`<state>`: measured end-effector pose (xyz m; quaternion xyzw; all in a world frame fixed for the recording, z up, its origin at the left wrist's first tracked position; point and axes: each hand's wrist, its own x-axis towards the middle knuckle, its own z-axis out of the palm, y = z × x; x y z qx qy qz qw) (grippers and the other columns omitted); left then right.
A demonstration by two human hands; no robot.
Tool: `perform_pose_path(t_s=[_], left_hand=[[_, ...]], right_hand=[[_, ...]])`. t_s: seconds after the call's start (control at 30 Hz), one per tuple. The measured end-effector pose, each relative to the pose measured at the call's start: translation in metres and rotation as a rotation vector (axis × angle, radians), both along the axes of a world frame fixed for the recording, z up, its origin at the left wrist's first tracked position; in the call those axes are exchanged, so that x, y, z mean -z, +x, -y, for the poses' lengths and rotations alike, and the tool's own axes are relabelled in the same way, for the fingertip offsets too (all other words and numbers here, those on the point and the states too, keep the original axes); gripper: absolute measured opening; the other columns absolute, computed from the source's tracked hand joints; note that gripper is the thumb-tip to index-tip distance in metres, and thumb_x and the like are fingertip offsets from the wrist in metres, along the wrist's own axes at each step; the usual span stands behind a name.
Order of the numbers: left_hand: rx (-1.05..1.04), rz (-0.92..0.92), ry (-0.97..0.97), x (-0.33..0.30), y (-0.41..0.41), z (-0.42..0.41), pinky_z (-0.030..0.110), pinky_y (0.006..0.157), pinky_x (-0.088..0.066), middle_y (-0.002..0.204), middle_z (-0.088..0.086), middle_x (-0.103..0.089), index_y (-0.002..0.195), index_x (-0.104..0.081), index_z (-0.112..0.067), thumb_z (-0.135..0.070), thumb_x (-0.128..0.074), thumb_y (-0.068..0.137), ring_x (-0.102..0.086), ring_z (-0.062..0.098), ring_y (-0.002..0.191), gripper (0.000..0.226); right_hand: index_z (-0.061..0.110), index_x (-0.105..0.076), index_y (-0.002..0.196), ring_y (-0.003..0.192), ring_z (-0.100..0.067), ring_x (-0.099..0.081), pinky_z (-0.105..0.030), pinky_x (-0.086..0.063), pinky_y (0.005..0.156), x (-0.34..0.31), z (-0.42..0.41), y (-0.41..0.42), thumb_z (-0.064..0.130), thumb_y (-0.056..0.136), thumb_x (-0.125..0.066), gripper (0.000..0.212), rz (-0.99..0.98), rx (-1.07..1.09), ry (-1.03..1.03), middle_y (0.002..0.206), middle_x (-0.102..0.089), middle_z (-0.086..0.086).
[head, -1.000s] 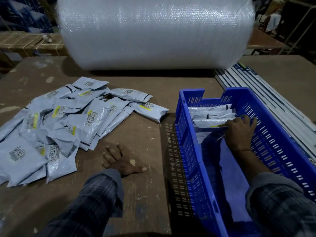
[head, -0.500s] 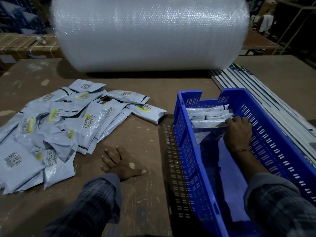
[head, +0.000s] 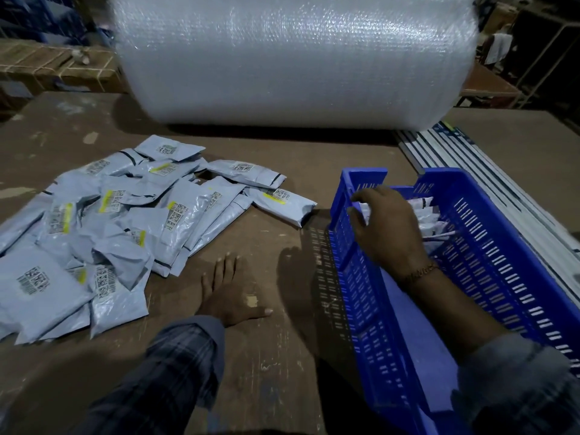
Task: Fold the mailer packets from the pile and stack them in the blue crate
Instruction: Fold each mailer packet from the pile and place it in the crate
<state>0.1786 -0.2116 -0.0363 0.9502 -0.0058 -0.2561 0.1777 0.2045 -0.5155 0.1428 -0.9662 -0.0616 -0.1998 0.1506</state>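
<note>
Head view: left hand (head: pixel 230 296) flat on the table (head: pixel 282 372), fingers spread, grasping nothing. Right hand (head: pixel 387 229) over the blue crate (head: pixel 489 255), above folded packets (head: pixel 428 219) at its far end; grasp unclear. Mailer pile (head: pixel 125 221) lies left.

Left of the right hand (head: pixel 387 229): mailer packets (head: pixel 103 227), glossy crinkled grey plastic. Under it: blue crate (head: pixel 489 246), slotted moulded plastic. Bench (head: pixel 276 356): scuffed matt brown board. Beyond: bubble-wrap roll (head: pixel 292 58), shiny.
</note>
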Motion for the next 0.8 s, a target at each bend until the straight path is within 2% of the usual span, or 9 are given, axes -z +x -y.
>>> perform_pose_path(t_s=[0.1, 0.2, 0.27, 0.33, 0.4, 0.53, 0.67, 0.8], left_hand=[[0.019, 0.029, 0.033, 0.011, 0.000, -0.003, 0.061, 0.124, 0.018, 0.163, 0.000, 0.048, 0.158, 0.036, -0.031, -0.118, -0.037, 0.041, 0.040, 0.025, 0.154, 0.163], [0.030, 0.014, 0.049, 0.015, 0.005, -0.004, 0.062, 0.123, 0.018, 0.159, 0.002, 0.052, 0.151, 0.045, -0.033, -0.115, -0.042, 0.045, 0.043, 0.027, 0.151, 0.160], [0.060, -0.011, 0.045, 0.016, 0.008, -0.007, 0.063, 0.121, 0.020, 0.156, 0.002, 0.056, 0.142, 0.053, -0.035, -0.112, -0.047, 0.046, 0.047, 0.027, 0.148, 0.159], [0.097, -0.046, 0.050, 0.018, 0.011, -0.009, 0.062, 0.120, 0.022, 0.153, 0.001, 0.058, 0.142, 0.053, -0.034, -0.110, -0.053, 0.046, 0.048, 0.028, 0.147, 0.162], [0.120, -0.062, 0.068, 0.021, 0.013, -0.011, 0.063, 0.120, 0.021, 0.151, 0.002, 0.059, 0.145, 0.052, -0.031, -0.108, -0.058, 0.043, 0.047, 0.030, 0.147, 0.168], [0.146, -0.058, 0.078, 0.024, 0.015, -0.013, 0.066, 0.120, 0.018, 0.151, 0.005, 0.061, 0.150, 0.048, -0.025, -0.101, -0.067, 0.048, 0.053, 0.034, 0.143, 0.172], [0.139, 0.028, 0.139, 0.034, 0.014, -0.009, 0.068, 0.122, 0.009, 0.160, 0.009, 0.051, 0.158, 0.038, -0.020, -0.104, -0.059, 0.047, 0.042, 0.037, 0.151, 0.168], [0.118, 0.097, 0.205, 0.045, 0.015, -0.005, 0.067, 0.122, 0.006, 0.164, 0.013, 0.045, 0.159, 0.033, -0.019, -0.100, -0.058, 0.053, 0.034, 0.039, 0.155, 0.162]], right_hand=[[0.019, -0.066, 0.125, 0.105, -0.024, -0.061, -0.044, -0.055, 0.090, -0.003, -0.038, 0.010, 0.029, 0.097, -0.064, 0.030, -0.081, -0.139, -0.073, 0.116, -0.066, -0.003], [0.021, -0.061, 0.132, 0.103, -0.027, -0.063, -0.048, -0.058, 0.086, 0.023, -0.064, 0.046, 0.025, 0.099, -0.057, 0.034, -0.391, -0.201, -0.268, 0.125, -0.059, -0.005], [0.014, -0.059, 0.132, 0.105, -0.032, -0.063, -0.050, -0.060, 0.084, 0.051, -0.073, 0.075, 0.022, 0.096, -0.048, 0.038, -0.586, -0.181, -0.403, 0.134, -0.056, -0.014], [0.001, -0.049, 0.140, 0.112, -0.041, -0.060, -0.046, -0.058, 0.084, 0.078, -0.078, 0.099, 0.017, 0.095, -0.044, 0.048, -0.684, -0.137, -0.470, 0.141, -0.050, -0.026], [-0.003, -0.041, 0.146, 0.114, -0.043, -0.060, -0.044, -0.056, 0.081, 0.092, -0.084, 0.112, 0.013, 0.098, -0.050, 0.052, -0.694, -0.084, -0.474, 0.141, -0.050, -0.027], [0.009, -0.048, 0.134, 0.117, -0.038, -0.056, -0.051, -0.055, 0.091, 0.121, -0.089, 0.130, 0.026, 0.098, -0.063, 0.043, -0.589, 0.011, -0.367, 0.134, -0.054, -0.018], [0.015, -0.030, 0.156, 0.130, -0.039, -0.045, -0.049, -0.045, 0.101, 0.144, -0.092, 0.144, 0.043, 0.097, -0.064, 0.074, -0.582, 0.015, -0.342, 0.149, -0.041, -0.021], [0.018, -0.014, 0.164, 0.143, -0.045, -0.032, -0.053, -0.031, 0.115, 0.162, -0.097, 0.159, 0.053, 0.100, -0.055, 0.083, -0.532, -0.001, -0.452, 0.162, -0.023, -0.028]])
